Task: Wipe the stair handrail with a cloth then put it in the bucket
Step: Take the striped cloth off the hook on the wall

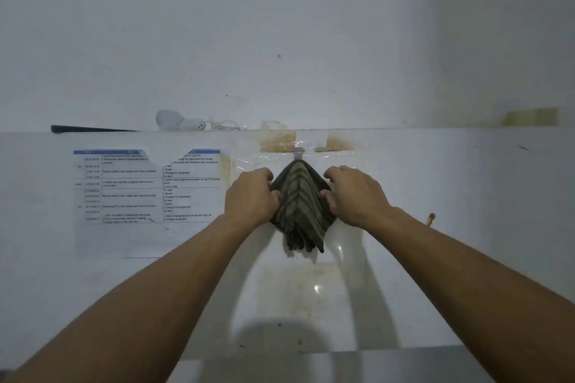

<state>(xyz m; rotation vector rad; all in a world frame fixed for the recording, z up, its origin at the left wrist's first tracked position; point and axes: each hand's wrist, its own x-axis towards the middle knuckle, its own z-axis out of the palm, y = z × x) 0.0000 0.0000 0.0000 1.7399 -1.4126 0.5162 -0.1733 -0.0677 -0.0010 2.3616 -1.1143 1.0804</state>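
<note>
A dark striped cloth (300, 205) hangs from a small hook (298, 153) on a white panel, folded into a bunch that tapers to the hook. My left hand (252, 196) grips its left edge and my right hand (354, 193) grips its right edge, fingers curled into the fabric. Neither the stair handrail nor the bucket is in view.
A printed schedule sheet (149, 196) is stuck to the white panel (466, 196) left of the cloth. On the panel's top ledge lie a white rounded object with a thin cable (180, 121) and a dark flat bar (90, 128). Tape and brown stains surround the hook.
</note>
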